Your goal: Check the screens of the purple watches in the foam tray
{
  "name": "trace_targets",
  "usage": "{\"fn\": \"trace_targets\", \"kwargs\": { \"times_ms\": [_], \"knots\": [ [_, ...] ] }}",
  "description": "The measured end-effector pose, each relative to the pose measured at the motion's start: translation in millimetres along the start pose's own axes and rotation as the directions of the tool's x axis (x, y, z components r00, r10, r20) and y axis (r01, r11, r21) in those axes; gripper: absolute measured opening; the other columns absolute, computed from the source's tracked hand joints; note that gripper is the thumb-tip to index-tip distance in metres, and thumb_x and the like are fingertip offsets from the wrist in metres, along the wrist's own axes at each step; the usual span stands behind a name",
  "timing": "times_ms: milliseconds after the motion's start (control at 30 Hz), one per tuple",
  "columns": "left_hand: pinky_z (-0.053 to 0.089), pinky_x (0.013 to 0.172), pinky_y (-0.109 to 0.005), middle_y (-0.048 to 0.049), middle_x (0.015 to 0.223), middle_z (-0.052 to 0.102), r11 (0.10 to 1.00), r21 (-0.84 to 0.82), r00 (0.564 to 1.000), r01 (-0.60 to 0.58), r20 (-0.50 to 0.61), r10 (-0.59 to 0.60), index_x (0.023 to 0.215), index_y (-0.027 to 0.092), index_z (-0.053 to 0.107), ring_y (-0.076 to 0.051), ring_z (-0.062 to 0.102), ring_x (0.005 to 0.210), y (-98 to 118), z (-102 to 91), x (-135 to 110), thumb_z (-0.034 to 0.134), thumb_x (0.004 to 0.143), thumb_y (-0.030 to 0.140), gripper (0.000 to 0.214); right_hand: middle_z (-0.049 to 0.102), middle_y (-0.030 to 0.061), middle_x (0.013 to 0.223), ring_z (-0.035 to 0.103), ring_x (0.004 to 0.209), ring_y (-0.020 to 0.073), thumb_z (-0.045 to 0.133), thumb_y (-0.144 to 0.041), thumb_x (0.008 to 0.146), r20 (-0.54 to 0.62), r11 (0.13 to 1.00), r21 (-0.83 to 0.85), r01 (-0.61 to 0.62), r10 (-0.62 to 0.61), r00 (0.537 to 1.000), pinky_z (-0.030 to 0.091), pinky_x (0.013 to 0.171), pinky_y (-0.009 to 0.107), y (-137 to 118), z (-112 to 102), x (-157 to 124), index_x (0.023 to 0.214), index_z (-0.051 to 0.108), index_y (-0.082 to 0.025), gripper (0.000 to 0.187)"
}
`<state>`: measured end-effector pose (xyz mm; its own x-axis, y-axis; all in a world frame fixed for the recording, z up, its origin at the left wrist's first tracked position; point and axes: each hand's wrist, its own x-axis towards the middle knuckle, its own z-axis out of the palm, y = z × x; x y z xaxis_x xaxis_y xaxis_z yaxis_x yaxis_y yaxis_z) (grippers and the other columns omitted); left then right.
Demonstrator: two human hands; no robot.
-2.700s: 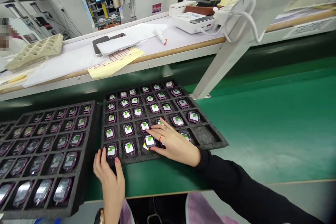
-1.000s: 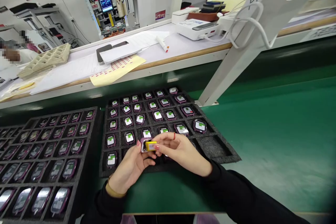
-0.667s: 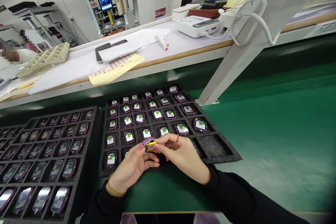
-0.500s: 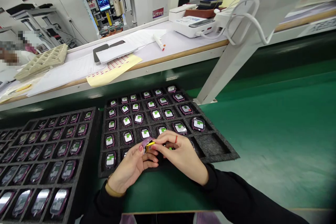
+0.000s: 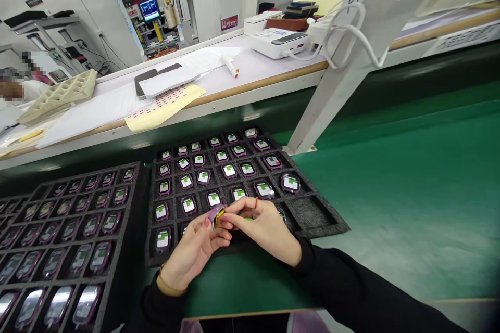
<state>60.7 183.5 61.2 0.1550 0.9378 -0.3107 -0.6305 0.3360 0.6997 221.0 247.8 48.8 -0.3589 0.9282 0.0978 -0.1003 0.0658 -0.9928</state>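
Note:
My left hand (image 5: 195, 250) and my right hand (image 5: 261, 229) meet over the near edge of a black foam tray (image 5: 316, 213). Between their fingertips they pinch a small purple watch body (image 5: 216, 214) with a yellow part on it, tilted on edge. The tray's cells hold several purple watch bodies (image 5: 264, 189) with green-and-white screens. A cell at the tray's near right corner has nothing in it. Both sleeves are black.
A second foam tray (image 5: 128, 229) of several dark-screened watch bodies lies to the left on the green belt (image 5: 390, 192). Behind runs a white shelf (image 5: 253, 70) with papers, a yellow label sheet (image 5: 164, 106), a marker, a white device and a slanted white post (image 5: 332, 78). A person sits far left.
My right hand lifted one watch body out of the tray; my left hand came off the tray edge to join it. Both hands now turn it on edge.

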Motion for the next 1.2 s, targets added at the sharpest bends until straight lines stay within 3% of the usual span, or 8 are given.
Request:
{"fn": "trace_targets", "kwargs": {
  "times_ms": [367, 500, 567, 667, 767, 867, 967, 1200],
  "knots": [
    [0.052, 0.071, -0.014, -0.0034, 0.093, 0.072, 0.999, 0.045, 1.000, -0.002, -0.007, 0.002, 0.116, 0.021, 0.073, -0.007, 0.064, 0.076, 8, -3.3, -4, 0.091, 0.067, 0.024, 0.053, 0.074, 0.0049, 0.081, 0.070, 0.075, 0.0225, 0.069, -0.037, 0.089, 0.025, 0.987, -0.090, 0.134, -0.133, 0.991, 0.058, 0.067, 0.032, -7, 0, -1, 0.084, 0.075, -0.021, 0.018],
    [0.052, 0.089, -0.023, -0.0071, 0.113, 0.073, 0.937, 0.333, 0.987, -0.106, -0.081, 0.141, 0.127, 0.023, 0.067, -0.016, 0.066, 0.102, 10, -1.6, -6, 0.088, 0.068, 0.018, 0.062, 0.075, 0.0057, 0.092, 0.071, 0.083, 0.0223, 0.062, -0.032, 0.093, 0.121, 0.984, -0.103, 0.146, -0.134, 0.984, 0.060, 0.066, 0.029, -15, -3, 1, 0.103, 0.074, -0.020, 0.020],
    [0.051, 0.092, -0.028, -0.0074, 0.111, 0.073, 0.829, 0.549, 0.963, -0.104, -0.153, 0.223, 0.132, 0.022, 0.063, -0.019, 0.067, 0.100, 11, -2.6, -8, 0.085, 0.071, 0.022, 0.064, 0.076, 0.0058, 0.095, 0.072, 0.085, 0.0221, 0.058, -0.031, 0.094, 0.155, 0.983, -0.108, 0.150, -0.132, 0.979, 0.060, 0.065, 0.028, -17, -5, 1, 0.112, 0.071, -0.019, 0.025],
    [0.052, 0.081, -0.029, -0.0022, 0.087, 0.070, 0.585, 0.811, 0.920, -0.014, -0.219, 0.325, 0.133, 0.022, 0.063, -0.016, 0.064, 0.075, 10, -5.9, -11, 0.080, 0.074, 0.025, 0.061, 0.076, 0.0065, 0.094, 0.073, 0.085, 0.0222, 0.054, -0.031, 0.096, 0.150, 0.977, -0.142, 0.160, -0.138, 0.979, 0.061, 0.066, 0.029, -18, -8, 3, 0.115, 0.069, -0.018, 0.028],
    [0.051, 0.074, -0.032, 0.0000, 0.076, 0.064, 0.269, 0.962, 0.931, 0.053, -0.145, 0.335, 0.131, 0.025, 0.064, -0.018, 0.062, 0.069, 9, -7.5, -14, 0.074, 0.079, 0.026, 0.053, 0.076, 0.0077, 0.097, 0.073, 0.084, 0.0229, 0.053, -0.031, 0.098, 0.112, 0.964, -0.196, 0.177, -0.158, 0.981, 0.060, 0.068, 0.031, -19, -10, 4, 0.115, 0.069, -0.018, 0.027],
    [0.048, 0.084, -0.041, -0.0054, 0.087, 0.068, -0.029, 0.999, 0.938, 0.046, -0.033, 0.344, 0.129, 0.024, 0.066, -0.027, 0.063, 0.087, 5, -4.3, -16, 0.071, 0.081, 0.026, 0.049, 0.076, 0.0074, 0.100, 0.072, 0.083, 0.0228, 0.053, -0.030, 0.098, 0.083, 0.949, -0.238, 0.208, -0.193, 0.978, 0.059, 0.073, 0.032, -21, -13, 4, 0.115, 0.070, -0.019, 0.026],
    [0.042, 0.094, -0.050, -0.0106, 0.102, 0.071, -0.145, 0.989, 0.936, 0.038, 0.016, 0.352, 0.127, 0.021, 0.066, -0.033, 0.059, 0.102, 1, 2.5, -16, 0.069, 0.082, 0.023, 0.046, 0.075, 0.0067, 0.103, 0.071, 0.087, 0.0227, 0.054, -0.027, 0.096, 0.081, 0.938, -0.255, 0.236, -0.222, 0.972, 0.058, 0.073, 0.030, -25, -16, 2, 0.110, 0.072, -0.020, 0.024],
    [0.040, 0.095, -0.052, -0.0153, 0.125, 0.059, -0.318, 0.946, 0.928, 0.064, 0.061, 0.368, 0.132, 0.020, 0.060, -0.036, 0.049, 0.120, -9, 12.9, -20, 0.055, 0.089, 0.012, 0.043, 0.073, 0.0070, 0.100, 0.068, 0.089, 0.0234, 0.052, -0.022, 0.098, 0.083, 0.844, -0.357, 0.400, -0.398, 0.914, 0.059, 0.074, 0.032, -27, -27, 3, 0.104, 0.073, -0.022, 0.022]
  ]
}}
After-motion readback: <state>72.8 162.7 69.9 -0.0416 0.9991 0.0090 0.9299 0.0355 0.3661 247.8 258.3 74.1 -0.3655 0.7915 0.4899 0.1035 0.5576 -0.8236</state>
